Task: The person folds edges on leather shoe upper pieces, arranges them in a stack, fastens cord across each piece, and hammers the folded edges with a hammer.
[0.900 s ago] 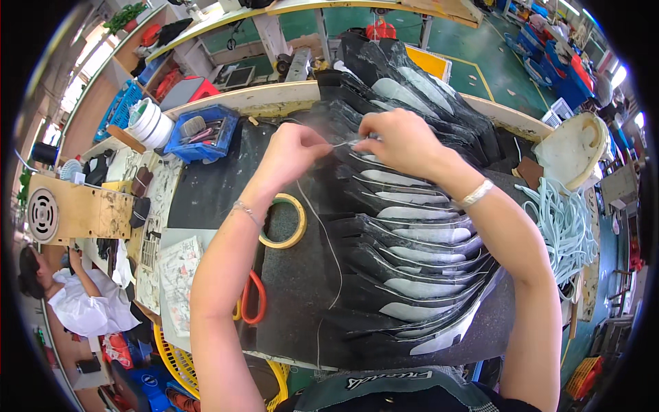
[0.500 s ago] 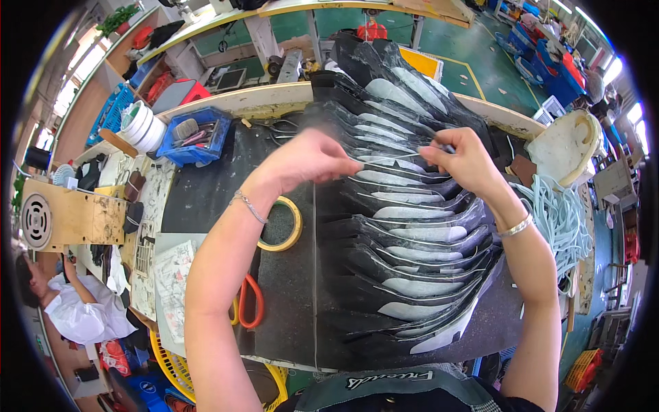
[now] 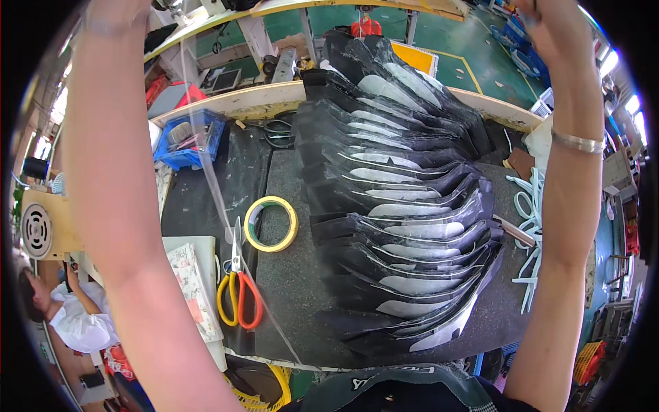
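Observation:
Both my arms reach far up the picture. My left hand (image 3: pixel 120 7) is mostly cut off by the upper edge, beyond its bracelet, so its fingers are hidden. High at the right is my right hand (image 3: pixel 559 31), smeared by motion and partly cut off; what it holds, if anything, does not show. A thin clear strip (image 3: pixel 210 168) slants from the top left down across the table, past the scissors (image 3: pixel 237 259) with red and yellow handles. Between my forearms lies a long overlapping row of black curved pieces (image 3: pixel 419 211) with pale grey-white patches and light edges.
A yellow tape roll (image 3: pixel 293 223) lies left of the row. Beyond it are a blue basket (image 3: pixel 168 152) of tools and black-handled scissors (image 3: pixel 278 130). Pale blue cords (image 3: pixel 525 206) and a flat stick (image 3: pixel 515 231) are at right. A person in white (image 3: pixel 86 323) sits far left.
Both hands have moved from above the black pieces up and outward, the left to the upper left and the right to the upper right. The clear strip now crosses the left side.

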Action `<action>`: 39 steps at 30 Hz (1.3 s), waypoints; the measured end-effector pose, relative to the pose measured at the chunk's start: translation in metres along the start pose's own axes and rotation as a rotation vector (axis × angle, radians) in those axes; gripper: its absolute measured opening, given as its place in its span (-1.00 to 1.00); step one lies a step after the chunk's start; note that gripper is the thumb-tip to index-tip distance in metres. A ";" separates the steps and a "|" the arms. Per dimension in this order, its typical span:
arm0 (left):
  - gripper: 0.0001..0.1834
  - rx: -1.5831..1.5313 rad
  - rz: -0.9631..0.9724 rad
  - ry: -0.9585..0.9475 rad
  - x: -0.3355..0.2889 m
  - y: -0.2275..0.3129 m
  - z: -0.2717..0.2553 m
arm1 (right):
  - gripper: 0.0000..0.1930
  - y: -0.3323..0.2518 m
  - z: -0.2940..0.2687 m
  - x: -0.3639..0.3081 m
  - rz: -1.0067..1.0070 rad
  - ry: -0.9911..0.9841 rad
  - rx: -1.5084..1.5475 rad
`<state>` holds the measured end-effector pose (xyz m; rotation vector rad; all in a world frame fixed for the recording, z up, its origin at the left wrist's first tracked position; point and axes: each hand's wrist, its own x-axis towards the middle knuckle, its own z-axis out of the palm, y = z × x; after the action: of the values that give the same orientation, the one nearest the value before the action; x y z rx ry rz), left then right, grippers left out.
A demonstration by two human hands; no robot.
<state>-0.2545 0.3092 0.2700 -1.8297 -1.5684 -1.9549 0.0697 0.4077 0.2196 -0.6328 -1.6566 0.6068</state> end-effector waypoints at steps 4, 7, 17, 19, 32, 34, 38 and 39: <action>-0.77 -0.007 -0.617 -0.742 -0.100 -0.089 -0.010 | -0.78 0.020 0.021 -0.103 0.483 -0.402 -0.334; -0.77 -0.044 -0.905 -0.820 -0.165 -0.116 0.012 | -0.78 0.047 0.028 -0.150 0.671 -0.542 -0.303; -0.77 0.115 -0.855 -0.942 -0.186 -0.141 0.026 | -0.73 0.067 0.039 -0.164 0.710 -0.696 -0.500; -0.75 0.123 -0.836 -0.943 -0.185 -0.144 0.032 | -0.69 0.073 0.039 -0.167 0.642 -0.704 -0.578; -0.80 0.172 -0.687 -0.914 -0.188 -0.165 0.029 | -0.65 0.036 0.119 -0.162 0.112 -0.807 -0.639; -0.89 0.087 -0.736 -0.879 -0.190 -0.157 0.030 | -0.69 0.055 0.152 -0.163 -0.106 -0.813 -0.709; -0.90 0.213 -0.689 -0.881 -0.190 -0.155 0.024 | -0.82 0.055 0.187 -0.153 -0.132 -1.015 -0.876; -0.88 0.238 -0.704 -0.897 -0.190 -0.153 0.022 | -0.79 0.055 0.188 -0.151 -0.230 -1.002 -0.843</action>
<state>-0.2755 0.2900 0.0264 -2.4044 -2.8454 -0.9216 -0.0887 0.3329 0.0448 -0.7540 -2.9335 -0.0297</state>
